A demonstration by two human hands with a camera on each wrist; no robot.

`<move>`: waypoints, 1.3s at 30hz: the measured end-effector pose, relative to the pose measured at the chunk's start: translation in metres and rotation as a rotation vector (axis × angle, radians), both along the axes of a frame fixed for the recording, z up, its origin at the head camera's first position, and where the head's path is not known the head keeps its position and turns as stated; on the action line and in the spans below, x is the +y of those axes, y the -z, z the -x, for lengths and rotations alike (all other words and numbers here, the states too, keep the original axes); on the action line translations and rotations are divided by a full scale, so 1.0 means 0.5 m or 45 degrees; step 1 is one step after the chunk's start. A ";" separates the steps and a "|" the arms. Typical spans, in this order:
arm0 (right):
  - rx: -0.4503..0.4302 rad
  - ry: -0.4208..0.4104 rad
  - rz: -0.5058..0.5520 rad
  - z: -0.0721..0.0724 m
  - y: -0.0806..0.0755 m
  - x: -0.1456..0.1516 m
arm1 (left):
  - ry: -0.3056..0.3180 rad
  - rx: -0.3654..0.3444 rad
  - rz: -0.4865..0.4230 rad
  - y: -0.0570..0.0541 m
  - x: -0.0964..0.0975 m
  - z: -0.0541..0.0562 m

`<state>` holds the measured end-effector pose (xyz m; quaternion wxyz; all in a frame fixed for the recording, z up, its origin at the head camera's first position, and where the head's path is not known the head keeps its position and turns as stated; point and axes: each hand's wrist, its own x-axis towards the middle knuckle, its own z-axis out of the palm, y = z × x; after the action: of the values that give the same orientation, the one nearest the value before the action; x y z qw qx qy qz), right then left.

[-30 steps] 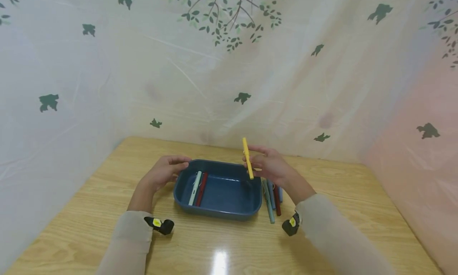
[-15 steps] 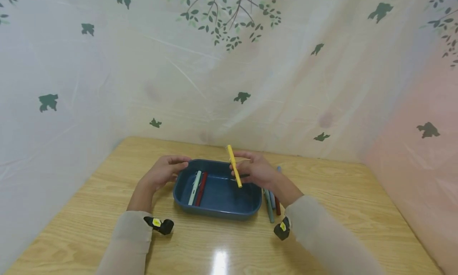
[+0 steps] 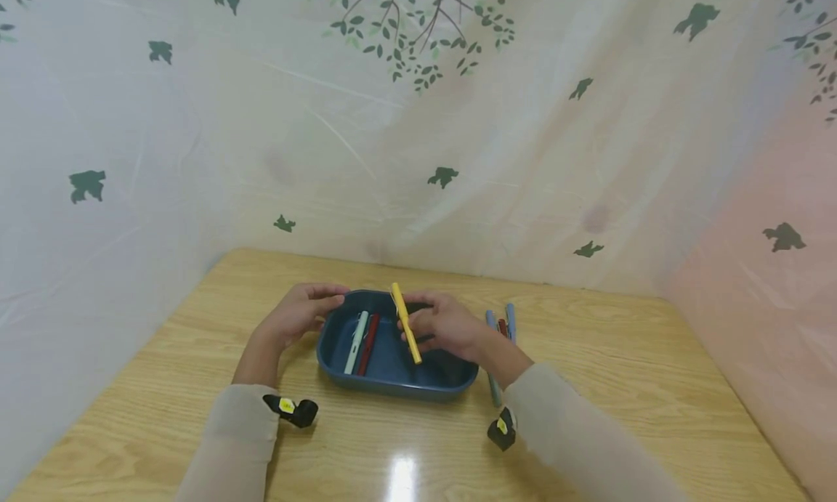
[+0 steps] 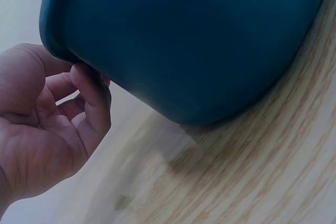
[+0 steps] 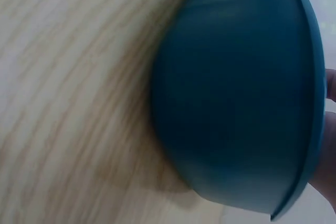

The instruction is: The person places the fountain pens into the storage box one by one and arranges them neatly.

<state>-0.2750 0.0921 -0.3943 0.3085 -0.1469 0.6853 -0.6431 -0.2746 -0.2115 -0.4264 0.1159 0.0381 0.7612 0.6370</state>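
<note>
A yellow pen (image 3: 407,328) slants between the fingers and thumb of my right hand (image 3: 447,329), above the middle of a dark blue tray (image 3: 392,390). At the tray's far left corner, my left hand (image 3: 297,319) holds the rim. In the left wrist view, its curled fingers (image 4: 94,98) meet the tray's edge (image 4: 55,45). Side by side in the left part of the tray lie a pale green pen (image 3: 355,344) and a dark red pen (image 3: 369,344). The right wrist view mostly has the tray's outer wall (image 5: 236,98), with a little of the hand (image 5: 326,150) behind it.
Several pens lie on the wooden table (image 3: 588,415) right of the tray, partly hidden by my right arm: a blue pen (image 3: 511,322), a red one and a grey-green pen (image 3: 493,391) among them. A patterned curtain (image 3: 366,160) closes off the table's back and sides.
My right hand has carried the yellow pen left and lower, from the tray's right edge to over its middle. The left hand and the tray have stayed put.
</note>
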 end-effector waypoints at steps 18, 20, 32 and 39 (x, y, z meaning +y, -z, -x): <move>-0.231 0.141 -0.167 -0.021 0.033 -0.048 | -0.007 0.000 0.017 0.002 0.000 0.006; -0.249 0.163 -0.166 -0.021 0.036 -0.052 | -0.003 0.002 0.019 0.003 -0.001 0.007; -0.305 0.204 -0.150 -0.026 0.035 -0.070 | -0.003 0.005 0.006 0.003 -0.001 0.010; -0.332 0.202 -0.132 -0.027 0.038 -0.080 | 0.000 0.003 0.009 0.004 -0.002 0.010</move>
<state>-0.2617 0.0521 -0.4133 0.3504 0.0085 0.6812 -0.6428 -0.2797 -0.2127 -0.4286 0.1151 0.0386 0.7636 0.6342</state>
